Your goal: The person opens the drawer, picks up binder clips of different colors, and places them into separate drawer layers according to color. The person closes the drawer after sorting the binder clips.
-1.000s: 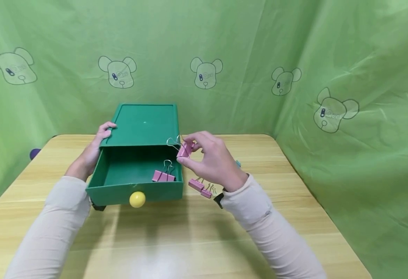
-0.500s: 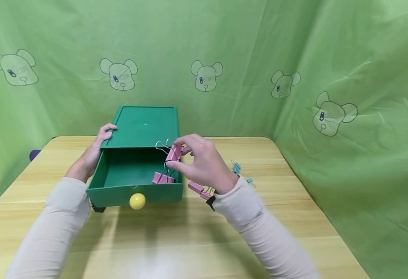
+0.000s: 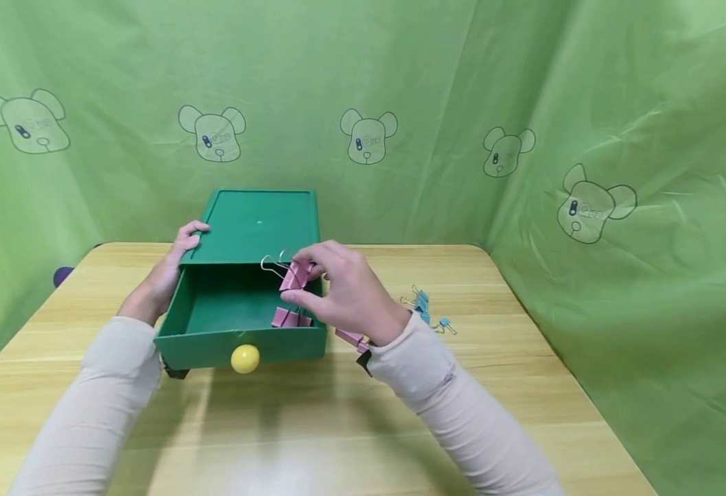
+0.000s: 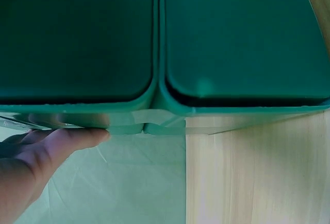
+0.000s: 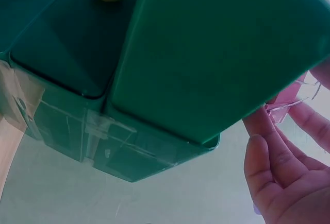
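Observation:
A green drawer cabinet [image 3: 257, 231] stands on the table with its upper drawer [image 3: 204, 353] pulled out. My left hand [image 3: 166, 275] rests against the cabinet's left side; in the left wrist view its fingers [image 4: 77, 137] lie fairly straight along the wall. Over the drawer's right part, my right hand [image 3: 355, 293] pinches a pink binder clip [image 3: 295, 277] between thumb and fingers, its wire handles pointing left. Below it, a second pink binder clip [image 3: 285, 317] sits inside the drawer near the front right corner. The right wrist view shows the held clip only partly, behind the drawer.
A yellow knob [image 3: 245, 358] sticks out from the drawer front. Partly hidden by the right wrist, pink binder clips [image 3: 349, 337] lie right of the cabinet. Farther right are blue binder clips [image 3: 422, 303]. A green curtain [image 3: 400, 200] surrounds the table [image 3: 493, 386].
My right hand has carried the pink binder clip leftward from the drawer's right edge to above its inside. More blue clips have come into sight. The left hand stays in place.

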Available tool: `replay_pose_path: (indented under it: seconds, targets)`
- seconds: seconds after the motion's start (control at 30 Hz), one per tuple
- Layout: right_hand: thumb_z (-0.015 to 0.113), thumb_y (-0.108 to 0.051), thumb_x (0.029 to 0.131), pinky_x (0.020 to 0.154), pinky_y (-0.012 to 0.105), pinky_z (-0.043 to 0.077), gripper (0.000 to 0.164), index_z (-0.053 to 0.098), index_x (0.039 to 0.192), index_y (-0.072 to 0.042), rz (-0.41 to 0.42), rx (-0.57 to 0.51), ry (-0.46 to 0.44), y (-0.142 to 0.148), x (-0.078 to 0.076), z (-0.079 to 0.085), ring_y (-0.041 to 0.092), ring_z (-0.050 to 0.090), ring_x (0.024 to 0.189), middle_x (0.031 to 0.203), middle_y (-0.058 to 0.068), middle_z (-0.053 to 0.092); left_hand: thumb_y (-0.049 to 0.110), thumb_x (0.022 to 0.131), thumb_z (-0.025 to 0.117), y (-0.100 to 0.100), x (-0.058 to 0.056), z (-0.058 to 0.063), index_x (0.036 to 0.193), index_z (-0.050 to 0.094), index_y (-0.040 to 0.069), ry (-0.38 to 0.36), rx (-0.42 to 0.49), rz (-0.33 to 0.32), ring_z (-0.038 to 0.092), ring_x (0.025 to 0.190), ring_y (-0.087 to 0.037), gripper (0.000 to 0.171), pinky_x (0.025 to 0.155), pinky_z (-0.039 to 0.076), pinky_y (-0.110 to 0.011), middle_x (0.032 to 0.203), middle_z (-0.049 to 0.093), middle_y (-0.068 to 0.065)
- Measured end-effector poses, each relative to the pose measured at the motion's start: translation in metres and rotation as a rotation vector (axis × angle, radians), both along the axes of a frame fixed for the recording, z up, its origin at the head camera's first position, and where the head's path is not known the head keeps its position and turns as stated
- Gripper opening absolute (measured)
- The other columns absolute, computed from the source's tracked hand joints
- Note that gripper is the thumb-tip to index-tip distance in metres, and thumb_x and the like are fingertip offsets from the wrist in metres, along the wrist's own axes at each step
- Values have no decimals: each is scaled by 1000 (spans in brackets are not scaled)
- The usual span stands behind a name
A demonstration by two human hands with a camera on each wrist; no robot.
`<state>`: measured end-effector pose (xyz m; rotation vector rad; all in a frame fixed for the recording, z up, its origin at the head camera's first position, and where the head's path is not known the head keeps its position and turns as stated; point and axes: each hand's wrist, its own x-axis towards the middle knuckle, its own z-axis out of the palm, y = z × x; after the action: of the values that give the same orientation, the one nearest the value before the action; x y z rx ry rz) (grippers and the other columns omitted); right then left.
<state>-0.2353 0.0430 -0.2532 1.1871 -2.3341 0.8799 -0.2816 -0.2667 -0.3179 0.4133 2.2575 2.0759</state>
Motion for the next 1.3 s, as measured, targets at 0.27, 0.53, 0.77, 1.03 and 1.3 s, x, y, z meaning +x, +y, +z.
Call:
replay_pose_path:
  seconds: [0.27,0.53,0.77,1.03,1.3]
  targets:
    - [83,-25,79,79,28,53,39,66,108,-6,-11,2,-28,-5,2,-1,13,64,85,98,2,61,50,102,25,0,1,1,125,32,48,3,-5,1,16,127,-43,23,91,29,-48,152,-2,-12]
    - [84,-25,78,81,24,51,38,67,108,-8,-24,-10,-76,-10,5,-3,10,64,85,98,-1,59,50,102,26,-1,1,0,124,32,48,-7,-3,7,16,128,-43,23,91,29,-47,152,-2,-11]
    - [83,-25,79,80,23,51,38,67,109,-8,-21,0,-81,-11,4,-4,11,65,85,97,-2,58,50,102,26,-1,1,0,124,32,48,-6,2,4,14,129,-44,23,91,28,-48,152,-3,-11]
    - [83,-25,79,82,23,50,38,66,109,-8,-3,10,-84,-12,3,-3,13,66,85,96,-2,59,51,102,26,-1,0,1,125,32,48,-5,-1,4,14,129,-45,24,91,28,-50,152,-3,-10]
    - [80,-26,82,84,26,54,44,63,117,-4,5,22,-116,-12,3,-3,13,68,91,107,9,64,50,102,25,-1,0,0,127,31,48,-4,-8,3,16,128,-45,25,90,31,-49,153,-2,-11]
